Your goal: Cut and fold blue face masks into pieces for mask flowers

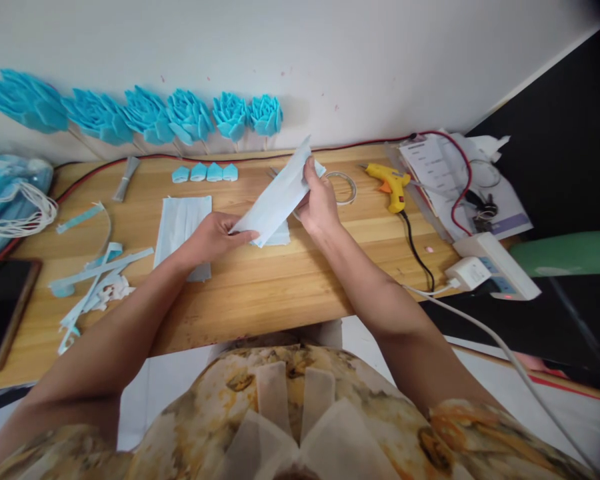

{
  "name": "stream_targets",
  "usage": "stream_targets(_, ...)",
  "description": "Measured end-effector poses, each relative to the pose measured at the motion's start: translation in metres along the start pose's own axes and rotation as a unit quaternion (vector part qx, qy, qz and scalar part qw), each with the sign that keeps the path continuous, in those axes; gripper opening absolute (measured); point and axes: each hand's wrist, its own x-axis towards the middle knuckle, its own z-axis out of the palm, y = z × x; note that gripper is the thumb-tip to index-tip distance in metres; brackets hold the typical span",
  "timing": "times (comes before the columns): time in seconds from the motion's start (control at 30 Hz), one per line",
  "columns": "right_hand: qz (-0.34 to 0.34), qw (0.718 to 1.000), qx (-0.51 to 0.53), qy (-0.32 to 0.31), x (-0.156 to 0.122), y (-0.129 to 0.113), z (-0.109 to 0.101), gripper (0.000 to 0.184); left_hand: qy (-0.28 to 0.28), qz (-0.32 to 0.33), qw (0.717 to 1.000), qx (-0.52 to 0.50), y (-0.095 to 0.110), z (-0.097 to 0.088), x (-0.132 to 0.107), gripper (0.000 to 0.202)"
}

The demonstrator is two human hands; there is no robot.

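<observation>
Pale blue sheet point(280, 193) is held slantwise above the wooden table point(280, 300), between the person's two hands, its lower corner toward the left and its upper end to the right. Nearest is the patterned blouse point(300, 413), below the table's front edge. The left hand point(220, 237) pinches the sheet's lower left corner, thumb along the edge. The right hand point(317, 200) grips the upper end, thumb flat on the face; its other fingers are mostly hidden behind.

On the left side of the table lie a dark flat device point(5, 307) and a tangle of cut blue strips point(105, 267). A pleated blue piece point(180, 217) lies flat beside the left wrist, and another pale piece point(280, 235) shows partly beneath the held sheet. At the right, a white power strip point(505, 267) sits near the table's edge.

Farther back, a ring-shaped roll point(354, 190) lies just beyond the right hand, with a yellow glue gun point(393, 187) to its right and papers point(430, 160) past that. Four small folded blue pieces point(215, 173) stand in a row. Along the wall point(380, 73) lean six blue flowers point(189, 115), larger toward the left.
</observation>
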Motion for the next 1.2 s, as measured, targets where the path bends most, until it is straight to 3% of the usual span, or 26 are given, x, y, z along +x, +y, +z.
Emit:
stream_targets(0.1, 0.005, 1.0, -0.001, -0.022, 0.003, -0.001, -0.001, 0.037, 0.014, 0.021, 1.0, -0.018, 0.002, 0.001, 0.002, 0.041)
stream_targets(0.3, 0.021, 0.996, -0.027, -0.084, -0.009, -0.002, 0.003, 0.041, 0.049, 0.006, 0.999, -0.011, 0.008, 0.002, -0.001, 0.045)
stream_targets(0.53, 0.022, 0.994, -0.06, -0.085, -0.016, 0.005, 0.002, 0.045, 0.102, 0.009, 0.995, 0.006, -0.003, -0.003, -0.004, 0.072)
stream_targets(0.9, -0.001, 0.996, -0.062, -0.059, -0.011, 0.003, 0.002, 0.049, 0.11, -0.006, 0.993, 0.034, -0.002, -0.003, -0.005, 0.073)
stream_targets(1.2, 0.015, 0.991, -0.089, -0.094, -0.023, 0.008, 0.004, 0.052, 0.12, -0.035, 0.992, -0.017, 0.0, 0.0, -0.004, 0.062)
